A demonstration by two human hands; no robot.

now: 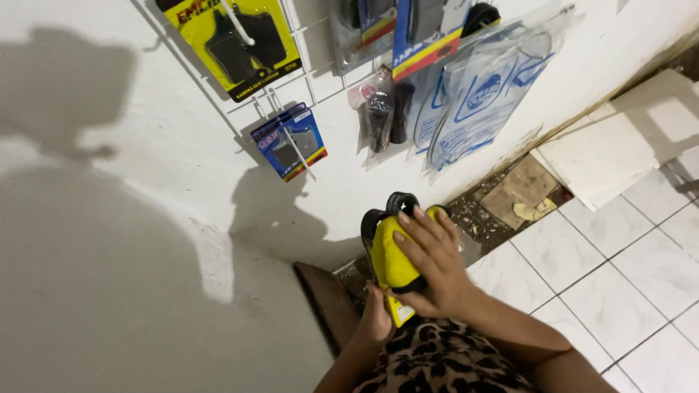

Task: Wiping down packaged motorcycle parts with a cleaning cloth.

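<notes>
Seen from above, against a white wall: a yellow carded packet (393, 256) holding curved black parts, gripped in both hands over the corner where wall meets white tiled floor (641, 269). Right hand (431, 262) spread flat across the packet's face, fingers pressed on the yellow card, thumb hooked under its lower edge. Left hand (376, 320) below, closed around the packet's bottom edge, mostly hidden behind it. Leopard-print clothing (440, 360) at the bottom edge of view. Above, on a white wire rack (306, 80) fixed to the wall: a similar yellow packet (237, 40) at top left, a small blue packet (290, 142) beneath it, clear plastic bags (484, 91) with blue print to the right. Near the wall's foot, broken tile and rubble (520, 193), with loose white tiles (619, 145) leaning just beside.
</notes>
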